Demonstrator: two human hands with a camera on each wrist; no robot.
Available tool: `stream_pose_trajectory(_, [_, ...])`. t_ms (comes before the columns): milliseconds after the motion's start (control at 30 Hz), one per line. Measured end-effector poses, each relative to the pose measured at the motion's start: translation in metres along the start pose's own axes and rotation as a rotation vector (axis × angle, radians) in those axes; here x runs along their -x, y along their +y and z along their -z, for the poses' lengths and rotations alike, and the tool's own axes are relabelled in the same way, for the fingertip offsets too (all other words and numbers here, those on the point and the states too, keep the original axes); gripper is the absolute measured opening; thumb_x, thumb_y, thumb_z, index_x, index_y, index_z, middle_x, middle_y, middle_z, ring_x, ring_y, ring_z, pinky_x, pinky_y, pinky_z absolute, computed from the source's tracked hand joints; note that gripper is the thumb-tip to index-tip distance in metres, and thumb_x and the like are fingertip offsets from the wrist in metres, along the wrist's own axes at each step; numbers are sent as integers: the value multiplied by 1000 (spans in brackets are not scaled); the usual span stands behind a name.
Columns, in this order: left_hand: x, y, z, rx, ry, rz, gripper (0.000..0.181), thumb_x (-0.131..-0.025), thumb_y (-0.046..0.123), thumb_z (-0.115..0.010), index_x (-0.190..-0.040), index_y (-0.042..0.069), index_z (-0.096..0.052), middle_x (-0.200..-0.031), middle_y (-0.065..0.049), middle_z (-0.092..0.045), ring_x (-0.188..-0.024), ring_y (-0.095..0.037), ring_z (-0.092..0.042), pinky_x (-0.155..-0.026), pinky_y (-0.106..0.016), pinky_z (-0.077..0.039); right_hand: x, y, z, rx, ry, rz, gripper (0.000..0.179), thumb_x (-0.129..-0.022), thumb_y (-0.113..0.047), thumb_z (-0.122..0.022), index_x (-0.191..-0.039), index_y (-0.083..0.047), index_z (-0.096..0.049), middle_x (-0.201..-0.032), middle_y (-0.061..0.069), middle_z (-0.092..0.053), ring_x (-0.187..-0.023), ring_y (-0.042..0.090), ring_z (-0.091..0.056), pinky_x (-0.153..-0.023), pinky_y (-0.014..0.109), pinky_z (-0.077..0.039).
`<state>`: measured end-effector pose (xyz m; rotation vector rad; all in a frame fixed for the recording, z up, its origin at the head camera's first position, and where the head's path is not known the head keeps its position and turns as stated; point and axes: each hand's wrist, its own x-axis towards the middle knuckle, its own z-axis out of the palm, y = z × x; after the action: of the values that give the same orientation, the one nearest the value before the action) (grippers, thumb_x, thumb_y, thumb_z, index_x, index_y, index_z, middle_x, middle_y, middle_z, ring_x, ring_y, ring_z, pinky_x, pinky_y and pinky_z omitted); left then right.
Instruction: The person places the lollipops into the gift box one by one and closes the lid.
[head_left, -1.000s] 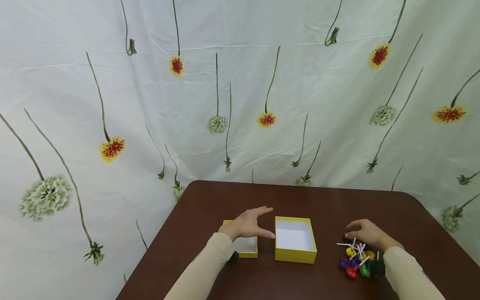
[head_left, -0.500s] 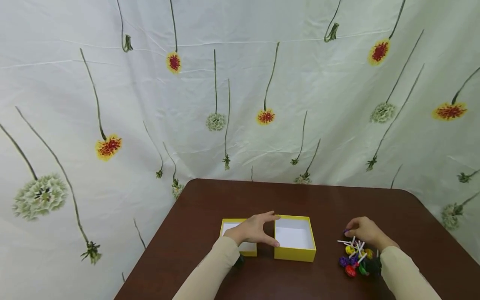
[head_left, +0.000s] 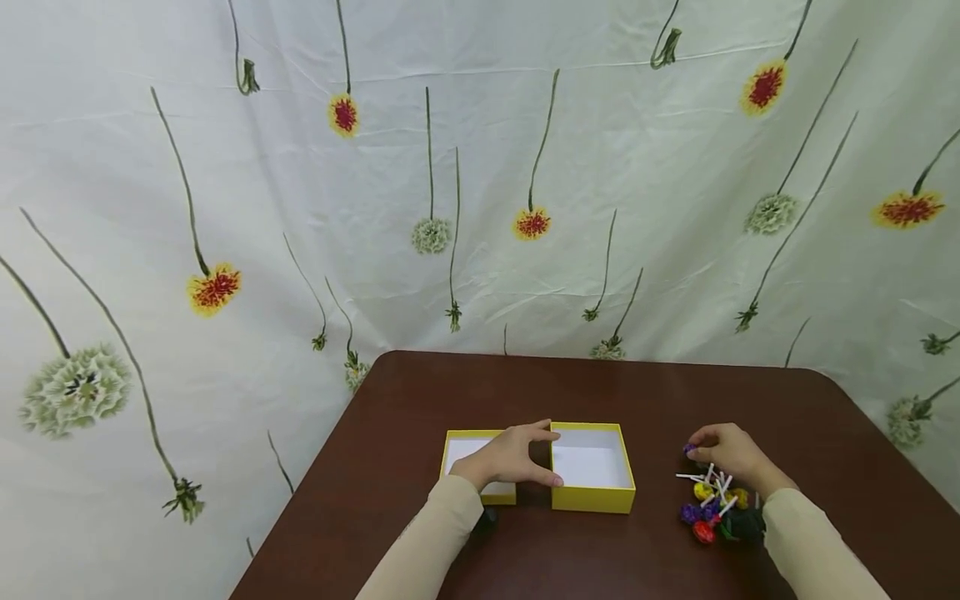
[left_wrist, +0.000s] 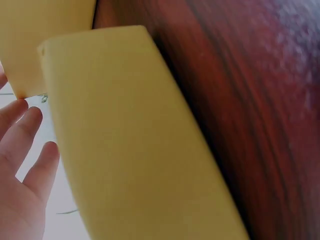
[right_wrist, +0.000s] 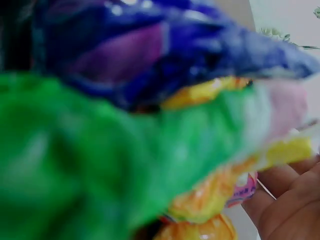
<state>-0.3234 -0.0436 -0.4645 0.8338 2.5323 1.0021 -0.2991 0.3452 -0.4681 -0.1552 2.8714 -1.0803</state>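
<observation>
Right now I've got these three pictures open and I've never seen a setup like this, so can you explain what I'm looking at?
There's no machine here, just a person's bare left hand and right hand. The wide picture comes from a camera worn on the head, looking forward and down; the two close ones come from cameras on each wrist. On the brown table sit a left box and a right box, both yellow, open and white inside. The left hand reaches over the left box to the right box's edge, fingers and thumb spread. The right hand pinches a purple candy beside a pile of lollipops. Behind hangs a flowered cloth.
</observation>
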Motion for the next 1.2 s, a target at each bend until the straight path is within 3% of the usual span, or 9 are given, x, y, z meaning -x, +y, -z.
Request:
stream_pose_trajectory(400, [-7,-3,-8,21,18,-20,87,-76,44,-87,-150,18,-49,-167,-1,-25,-152,-30,-29,-115,-52,-39,0,-2,0,-73,5,-35,26,-96,-12,-66,-114,7,-68,-106,20,-69,-88,23,-65,-72,39,-56])
stream_pose_trajectory(633, [-2,-7,-9,31,29,-13,88,-76,45,-86,-151,20,-47,-167,1,-26,-151,-31,-31,-112,-51,-42,1,-17,5,-52,28,-10,29,-98,-13,-64,-118,6,-67,-109,21,-71,-95,30,-70,-85,54,-56])
stream_pose_trajectory(900, [-6,-9,-8,44,40,-24,88,-77,43,-86,-151,16,-46,-167,-3,-26,-150,-34,-31,-112,-53,-42,-3,-32,8,-8,75,46,33,-97,-20,-67,-120,4,-68,-110,21,-72,-92,28,-69,-81,51,-58])
stream_pose_trajectory(1200, [-3,-7,-12,84,61,-18,88,-79,40,-85,-153,15,-44,-167,2,-24,-151,-34,-31,-112,-53,-42,-9,-68,-2,-94,69,107,34,-97,-19,-67,-124,2,-67,-119,22,-68,-97,33,-70,-79,45,-60])
